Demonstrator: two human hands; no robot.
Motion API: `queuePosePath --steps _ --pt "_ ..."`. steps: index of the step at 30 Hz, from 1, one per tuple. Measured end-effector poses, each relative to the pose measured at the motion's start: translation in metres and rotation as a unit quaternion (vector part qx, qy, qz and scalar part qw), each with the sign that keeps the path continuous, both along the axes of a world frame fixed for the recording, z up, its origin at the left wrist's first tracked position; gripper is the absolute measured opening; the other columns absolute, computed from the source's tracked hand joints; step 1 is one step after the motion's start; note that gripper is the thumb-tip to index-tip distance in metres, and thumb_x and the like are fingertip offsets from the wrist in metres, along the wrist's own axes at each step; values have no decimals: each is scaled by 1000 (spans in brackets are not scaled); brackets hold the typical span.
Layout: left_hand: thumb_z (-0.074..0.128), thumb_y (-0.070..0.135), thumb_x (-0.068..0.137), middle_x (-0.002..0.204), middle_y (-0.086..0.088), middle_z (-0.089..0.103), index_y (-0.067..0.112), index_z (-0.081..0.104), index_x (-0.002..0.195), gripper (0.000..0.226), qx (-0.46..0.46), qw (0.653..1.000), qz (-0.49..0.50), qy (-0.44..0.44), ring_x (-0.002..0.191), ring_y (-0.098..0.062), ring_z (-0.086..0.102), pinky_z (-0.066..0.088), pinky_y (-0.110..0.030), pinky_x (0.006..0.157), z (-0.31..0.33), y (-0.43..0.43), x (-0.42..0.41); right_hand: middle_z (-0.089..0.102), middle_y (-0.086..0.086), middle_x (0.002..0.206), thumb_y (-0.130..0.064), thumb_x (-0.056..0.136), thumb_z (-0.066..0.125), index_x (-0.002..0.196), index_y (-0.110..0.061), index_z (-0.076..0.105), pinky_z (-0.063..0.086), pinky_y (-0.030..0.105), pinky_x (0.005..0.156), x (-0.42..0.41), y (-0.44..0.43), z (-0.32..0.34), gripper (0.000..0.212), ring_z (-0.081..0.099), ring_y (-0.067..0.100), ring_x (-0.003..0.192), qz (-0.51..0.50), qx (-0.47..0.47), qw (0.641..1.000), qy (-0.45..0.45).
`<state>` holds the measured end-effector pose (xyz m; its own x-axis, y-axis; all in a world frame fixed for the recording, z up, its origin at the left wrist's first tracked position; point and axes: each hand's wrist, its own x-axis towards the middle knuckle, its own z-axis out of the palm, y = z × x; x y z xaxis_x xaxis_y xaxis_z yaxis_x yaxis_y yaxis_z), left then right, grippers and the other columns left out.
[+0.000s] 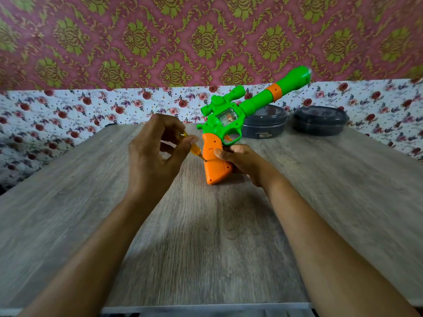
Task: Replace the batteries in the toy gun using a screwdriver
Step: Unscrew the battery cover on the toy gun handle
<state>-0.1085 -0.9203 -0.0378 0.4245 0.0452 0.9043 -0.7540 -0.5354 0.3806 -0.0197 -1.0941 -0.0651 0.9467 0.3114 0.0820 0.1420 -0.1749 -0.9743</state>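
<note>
A green toy gun (231,115) with an orange grip stands on its grip's butt on the wooden table (206,236), barrel slanting up to the right. My right hand (242,160) grips the orange grip from the right, thumb on its side. My left hand (152,152) pinches a small screwdriver (194,151) with a clear yellow handle between thumb and fingers. Its tip touches the left side of the orange grip, at a small hole.
Two dark round lidded containers (265,122) (319,121) sit at the table's far right, behind the gun. A floral cloth (68,110) hangs behind the table, under patterned pink wallpaper. The table's near edge runs along the bottom of the view.
</note>
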Motion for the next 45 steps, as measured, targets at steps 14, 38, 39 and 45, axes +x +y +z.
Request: queuePosePath --steps 14,38,39,45 --pt "66 8 86 94 10 62 1 66 93 10 35 996 65 -50 78 9 59 46 -6 68 -1 5 2 61 14 122 -21 91 54 114 -13 58 46 35 93 2 0 -1 25 57 18 100 6 9 1000 7" --pt "52 18 89 99 -1 65 22 55 117 29 53 998 -33 13 70 -11 67 58 -29 64 -2 0 1 62 2 105 -19 91 53 106 -20 56 47 29 89 0 0 -1 15 59 14 95 26 31 999 4" --pt "56 19 88 95 2 65 22 57 113 26 54 998 -30 11 69 -10 67 57 -26 63 -2 0 1 62 1 104 -19 91 53 105 -20 56 48 27 87 0 0 -1 14 59 13 93 27 33 999 4" --pt "73 28 76 81 14 61 17 50 85 27 25 999 -26 34 69 2 61 46 -7 60 -3 -2 1 61 3 107 -18 91 53 109 -19 56 49 21 80 0 1 0 18 59 9 88 28 23 999 -2"
